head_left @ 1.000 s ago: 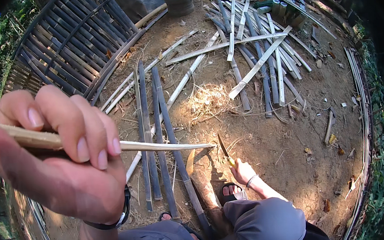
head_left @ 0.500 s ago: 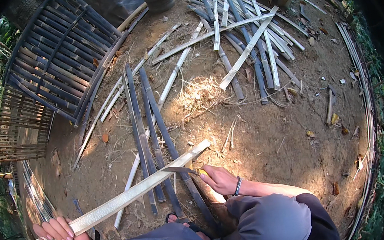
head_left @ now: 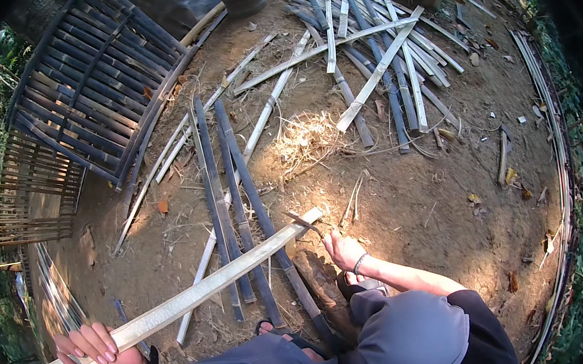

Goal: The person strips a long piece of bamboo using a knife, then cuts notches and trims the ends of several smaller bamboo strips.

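Note:
A long pale split-bamboo strip point(head_left: 210, 287) runs slanting from the lower left up to the middle. Near its lower-left end my left hand point(head_left: 107, 358) grips it, fingers over the top and thumb beneath. My right hand point(head_left: 346, 251) is closed on the handle of a knife point(head_left: 304, 222), the handle mostly hidden in the fist. The dark curved blade crosses the strip close to its far end; whether it touches the strip, I cannot tell. Below that end lies a short thick log point(head_left: 319, 278), beside my sandalled feet.
Several dark bamboo strips point(head_left: 260, 206) lie under and beyond the held strip. A heap of split bamboo point(head_left: 383, 76) spreads at the far right, with curly shavings point(head_left: 305, 138) before it. A dark bamboo rack point(head_left: 96, 82) stands far left. Long thin strips point(head_left: 555, 154) line the right edge.
My right hand has moved the knife away and to the right, from mid-strip toward its far end. My left hand keeps its grip, nearly still. The log now shows more.

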Motion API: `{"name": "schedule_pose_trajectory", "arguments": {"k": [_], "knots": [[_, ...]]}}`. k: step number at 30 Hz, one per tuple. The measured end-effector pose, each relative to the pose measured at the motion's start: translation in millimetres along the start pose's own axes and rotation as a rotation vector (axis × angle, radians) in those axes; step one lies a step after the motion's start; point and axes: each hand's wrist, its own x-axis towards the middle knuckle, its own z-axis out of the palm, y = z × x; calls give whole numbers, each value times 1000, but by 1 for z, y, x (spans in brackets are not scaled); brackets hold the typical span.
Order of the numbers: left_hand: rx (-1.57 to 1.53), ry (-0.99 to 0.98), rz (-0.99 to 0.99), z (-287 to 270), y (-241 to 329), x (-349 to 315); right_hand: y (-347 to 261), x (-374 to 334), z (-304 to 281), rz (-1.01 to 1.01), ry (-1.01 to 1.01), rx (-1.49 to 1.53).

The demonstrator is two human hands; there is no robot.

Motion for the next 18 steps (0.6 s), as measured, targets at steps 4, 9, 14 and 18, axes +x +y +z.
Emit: {"name": "schedule_pose_trajectory", "arguments": {"k": [4,9,14,18], "knots": [[32,24,4,-10,4,-3,-64,-13,-17,21,-33,298],[-4,-14,-18,-3,3,-2,-3,3,11,205,46,235],[22,13,-15,-8,4,-3,-30,-2,-4,184,37,305],[14,9,-20,-8,3,-1,-6,0,8,68,93,42]]}}
